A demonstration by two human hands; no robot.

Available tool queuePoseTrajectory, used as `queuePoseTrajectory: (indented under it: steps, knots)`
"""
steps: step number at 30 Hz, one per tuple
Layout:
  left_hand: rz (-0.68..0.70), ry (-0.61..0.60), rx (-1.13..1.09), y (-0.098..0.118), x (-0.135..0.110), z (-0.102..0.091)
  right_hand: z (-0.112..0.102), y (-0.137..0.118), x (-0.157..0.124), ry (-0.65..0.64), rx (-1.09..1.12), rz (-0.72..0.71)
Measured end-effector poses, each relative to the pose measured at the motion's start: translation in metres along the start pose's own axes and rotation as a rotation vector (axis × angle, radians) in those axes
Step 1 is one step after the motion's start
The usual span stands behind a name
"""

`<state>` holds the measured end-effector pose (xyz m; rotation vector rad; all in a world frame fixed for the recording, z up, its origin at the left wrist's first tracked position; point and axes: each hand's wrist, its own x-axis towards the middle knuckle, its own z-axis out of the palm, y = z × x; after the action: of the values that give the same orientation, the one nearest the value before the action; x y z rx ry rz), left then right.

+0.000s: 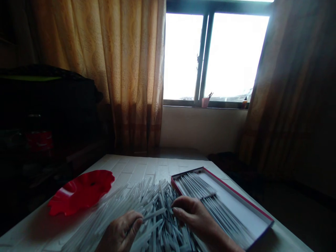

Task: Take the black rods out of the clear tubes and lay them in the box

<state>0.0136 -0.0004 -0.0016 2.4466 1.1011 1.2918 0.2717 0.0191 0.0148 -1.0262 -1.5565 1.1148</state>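
Observation:
My left hand [121, 229] is closed, thumb against fingers, on a slim translucent plastic tube [155, 213] that points right toward my other hand. My right hand [193, 212] has its thumb and fingertips pinched together just beyond the tube's end; what they hold, if anything, is too small to make out. Beneath both hands spreads a loose heap of thin sticks [170, 231], clear and pale on the left, darker toward the middle. Close to my right hand lies a shallow red-edged box [243, 213] with similar sticks [195, 185] laid side by side in two rows.
A red wavy-rimmed dish [81, 192] lies on the left of the white brick-patterned table [131, 164]. Behind the table are a curtain [131, 70] and a window; a pink cup [205, 102] stands on its sill. Dark shapes and a red-labelled bottle [39, 140] are at left.

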Motion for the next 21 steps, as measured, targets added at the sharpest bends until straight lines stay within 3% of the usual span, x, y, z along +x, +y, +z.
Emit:
queuePoseTrajectory:
  steps: [6, 9, 12, 18, 21]
  knots:
    - [0.023, -0.005, 0.02, 0.004, -0.002, 0.001, 0.003, 0.004, -0.01, 0.05, -0.541, -0.188]
    - [0.014, -0.03, 0.007, 0.005, -0.003, 0.002, 0.003, 0.001, -0.013, 0.05, -0.657, -0.237]
    - [-0.01, -0.056, -0.004, 0.008, -0.003, 0.001, 0.001, -0.007, -0.012, 0.052, -0.612, -0.197]
    - [-0.014, -0.079, -0.024, 0.013, -0.003, 0.0, 0.005, -0.013, -0.01, -0.059, -0.206, -0.002]
    - [-0.007, -0.07, -0.009, 0.013, -0.003, 0.0, 0.008, -0.014, -0.011, -0.055, -0.151, 0.016]
